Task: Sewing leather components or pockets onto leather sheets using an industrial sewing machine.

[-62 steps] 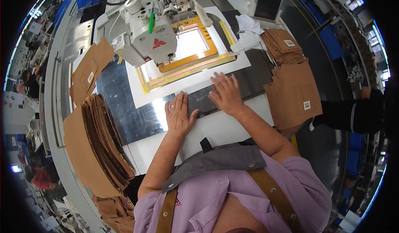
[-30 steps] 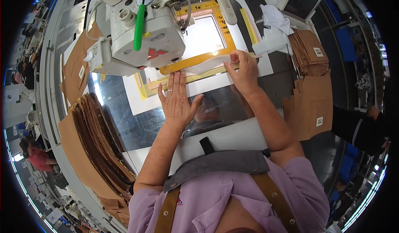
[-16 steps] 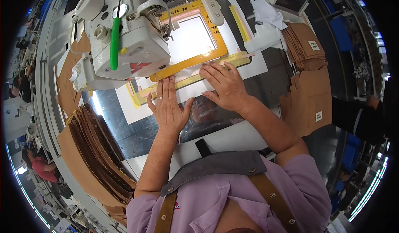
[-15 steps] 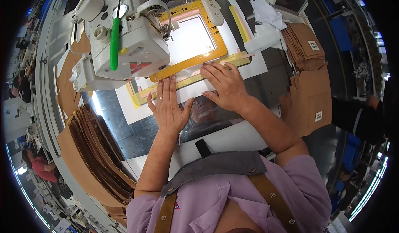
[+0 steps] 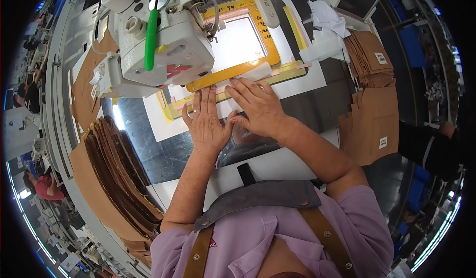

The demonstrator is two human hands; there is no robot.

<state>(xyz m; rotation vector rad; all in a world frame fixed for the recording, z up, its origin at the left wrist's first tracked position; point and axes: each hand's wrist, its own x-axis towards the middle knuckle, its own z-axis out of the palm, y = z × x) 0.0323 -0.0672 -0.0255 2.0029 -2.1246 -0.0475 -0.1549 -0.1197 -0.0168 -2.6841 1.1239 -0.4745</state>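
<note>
My left hand (image 5: pixel 207 122) lies flat, fingers stretched forward, fingertips against the near edge of a yellow sewing template frame (image 5: pixel 233 74). My right hand (image 5: pixel 258 107) rests beside it, fingers spread over the template's near edge, its thumb close to the left thumb. White material fills the frame's rectangular window (image 5: pixel 240 42). A yellow-edged template (image 5: pixel 290 73) with pink strips lies under and around the frame, on a white sheet (image 5: pixel 311 82). The white sewing machine head (image 5: pixel 168 50) stands just left of the frame, a green-handled tool (image 5: pixel 150 42) on it. Neither hand grips anything visible.
A stack of brown pieces (image 5: pixel 111 174) stands at my left, with more brown pieces (image 5: pixel 84 89) behind. At the right lie a brown stack (image 5: pixel 369 60) and a loose brown panel (image 5: pixel 374 124). White cloth (image 5: pixel 329 18) sits at the back right. Another person's dark sleeve (image 5: pixel 426 144) shows at far right.
My right hand has slid left along the template edge, closer to my left hand. A strip of white shows on the frame's near bar where my right fingers were. The whole view has shifted slightly.
</note>
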